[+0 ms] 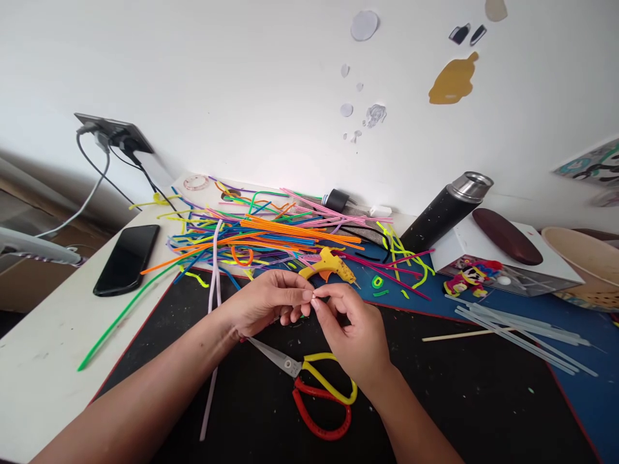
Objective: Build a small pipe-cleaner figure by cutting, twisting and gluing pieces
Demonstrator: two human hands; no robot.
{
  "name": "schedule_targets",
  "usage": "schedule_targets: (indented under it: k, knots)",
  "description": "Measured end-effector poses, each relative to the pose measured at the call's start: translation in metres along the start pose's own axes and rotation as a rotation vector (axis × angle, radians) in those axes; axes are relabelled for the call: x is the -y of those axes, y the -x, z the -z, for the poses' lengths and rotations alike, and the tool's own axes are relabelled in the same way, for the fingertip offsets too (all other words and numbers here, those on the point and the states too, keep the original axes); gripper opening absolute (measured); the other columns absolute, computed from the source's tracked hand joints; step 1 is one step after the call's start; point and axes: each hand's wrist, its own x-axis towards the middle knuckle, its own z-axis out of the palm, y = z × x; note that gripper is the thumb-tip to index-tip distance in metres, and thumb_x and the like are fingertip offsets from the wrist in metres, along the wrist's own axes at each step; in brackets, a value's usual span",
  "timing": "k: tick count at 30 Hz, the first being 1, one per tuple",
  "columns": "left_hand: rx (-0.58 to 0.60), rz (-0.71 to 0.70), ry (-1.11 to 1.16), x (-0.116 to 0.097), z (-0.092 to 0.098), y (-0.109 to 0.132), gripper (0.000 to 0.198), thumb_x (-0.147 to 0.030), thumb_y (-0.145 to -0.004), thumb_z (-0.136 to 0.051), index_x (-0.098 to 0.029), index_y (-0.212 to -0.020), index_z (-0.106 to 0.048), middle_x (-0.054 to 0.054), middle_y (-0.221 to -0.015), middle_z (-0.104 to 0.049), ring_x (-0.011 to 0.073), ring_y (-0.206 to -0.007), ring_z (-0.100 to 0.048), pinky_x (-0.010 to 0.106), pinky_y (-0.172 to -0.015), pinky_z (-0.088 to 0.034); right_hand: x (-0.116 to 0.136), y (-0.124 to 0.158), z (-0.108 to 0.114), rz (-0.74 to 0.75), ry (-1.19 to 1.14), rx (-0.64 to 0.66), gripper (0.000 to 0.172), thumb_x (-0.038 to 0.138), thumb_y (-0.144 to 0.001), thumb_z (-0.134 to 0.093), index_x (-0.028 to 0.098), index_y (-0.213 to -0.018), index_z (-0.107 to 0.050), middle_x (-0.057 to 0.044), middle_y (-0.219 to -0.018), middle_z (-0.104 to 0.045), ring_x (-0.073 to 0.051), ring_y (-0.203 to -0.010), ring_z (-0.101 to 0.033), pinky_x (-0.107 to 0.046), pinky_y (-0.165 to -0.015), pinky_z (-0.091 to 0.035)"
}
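My left hand point(271, 299) and my right hand point(353, 328) meet fingertip to fingertip over the black mat point(435, 399). Both are pinched closed, and whatever sits between the fingertips is too small to name. Just below them lie scissors point(290, 367) with one yellow and one red handle, the blade tips near my left wrist. Pale lilac pipe cleaners point(211, 386) run under my left forearm. Right behind the hands rests a yellow glue gun point(331, 263), partly covered by my left hand.
A heap of coloured pipe cleaners point(271, 229) spreads along the wall. A black phone point(126, 260) lies at left. To the right are a black flask point(442, 212), a white box point(536, 258), a small colourful figure point(469, 277) and translucent glue sticks point(532, 328).
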Motion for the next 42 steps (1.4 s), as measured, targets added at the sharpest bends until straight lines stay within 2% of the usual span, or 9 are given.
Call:
schedule_targets:
  k: [3,11,19,23,26,31,35,42]
  knots:
    - [0.001,-0.002,-0.007,-0.0003,0.0003,-0.0011,0.037,-0.041,-0.066,-0.102,-0.012,-0.078,-0.083,0.003,-0.064,-0.072,0.0059,-0.047,-0.06,0.011,-0.04,-0.043,0.0011,-0.0008,0.0007,0.017,0.019,-0.008,0.006,0.023,-0.104,-0.064,0.023,-0.107,-0.069,0.005,-0.065,-0.067,-0.013,-0.051,-0.062,-0.023,-0.052,-0.047]
    - [-0.001,0.002,0.005,-0.0001,-0.0002,0.0005,0.04,-0.042,-0.064,-0.103,-0.012,-0.077,-0.081,0.003,-0.064,-0.072,0.006,-0.047,-0.06,0.011,-0.04,-0.043,0.001,-0.0008,0.0005,0.022,0.011,0.001,0.008,0.022,-0.104,-0.063,0.022,-0.108,-0.071,0.0,-0.073,-0.074,-0.014,-0.056,-0.068,-0.024,-0.056,-0.05]
    - [-0.002,0.02,0.082,-0.0019,-0.0075,0.0012,0.04,-0.036,-0.061,-0.104,-0.011,-0.077,-0.077,0.002,-0.062,-0.07,0.0066,-0.046,-0.059,0.012,-0.038,-0.04,0.0048,-0.003,0.0002,-0.041,-0.049,-0.015,0.008,0.026,-0.103,-0.063,0.022,-0.104,-0.07,0.005,-0.062,-0.065,-0.012,-0.049,-0.057,-0.024,-0.05,-0.045]
    - [0.017,0.033,0.103,-0.0014,-0.0076,0.0014,0.039,-0.034,-0.061,-0.104,-0.011,-0.08,-0.079,0.002,-0.063,-0.07,0.0068,-0.046,-0.06,0.011,-0.037,-0.038,0.0059,-0.0035,0.0011,-0.059,-0.066,-0.028,0.007,0.025,-0.102,-0.065,0.022,-0.102,-0.071,0.003,-0.064,-0.068,-0.012,-0.049,-0.056,-0.024,-0.05,-0.045]
    - [0.027,0.015,0.099,-0.0003,-0.0053,0.0011,0.04,-0.039,-0.064,-0.103,-0.01,-0.079,-0.079,0.003,-0.064,-0.071,0.0069,-0.047,-0.06,0.012,-0.038,-0.04,0.0055,-0.0035,0.0022,-0.044,-0.051,-0.017,0.008,0.024,-0.102,-0.065,0.022,-0.103,-0.073,0.002,-0.067,-0.07,-0.013,-0.052,-0.058,-0.025,-0.053,-0.046]
    - [0.016,0.022,0.076,-0.0007,-0.0059,0.0016,0.04,-0.04,-0.065,-0.103,-0.011,-0.077,-0.078,0.002,-0.064,-0.07,0.0064,-0.047,-0.06,0.011,-0.038,-0.04,0.0051,-0.0038,0.0039,-0.002,-0.001,-0.017,0.01,0.022,-0.102,-0.064,0.022,-0.103,-0.075,0.004,-0.064,-0.066,-0.012,-0.049,-0.054,-0.024,-0.051,-0.044]
    - [0.003,0.037,0.089,-0.0021,-0.0086,0.0022,0.042,-0.038,-0.06,-0.105,-0.011,-0.077,-0.078,0.001,-0.061,-0.069,0.0065,-0.046,-0.06,0.011,-0.038,-0.04,0.0059,-0.0037,0.004,-0.019,-0.015,-0.009,0.01,0.023,-0.102,-0.065,0.022,-0.103,-0.074,0.004,-0.064,-0.065,-0.012,-0.05,-0.054,-0.023,-0.052,-0.045]
    - [-0.002,0.024,0.073,-0.0007,-0.0082,0.0013,0.044,-0.042,-0.063,-0.104,-0.01,-0.076,-0.075,0.002,-0.061,-0.069,0.0064,-0.046,-0.059,0.011,-0.038,-0.039,0.0044,-0.0029,0.0024,-0.022,0.009,-0.009,0.01,0.026,-0.102,-0.065,0.023,-0.103,-0.074,0.005,-0.062,-0.062,-0.012,-0.049,-0.053,-0.024,-0.051,-0.045]
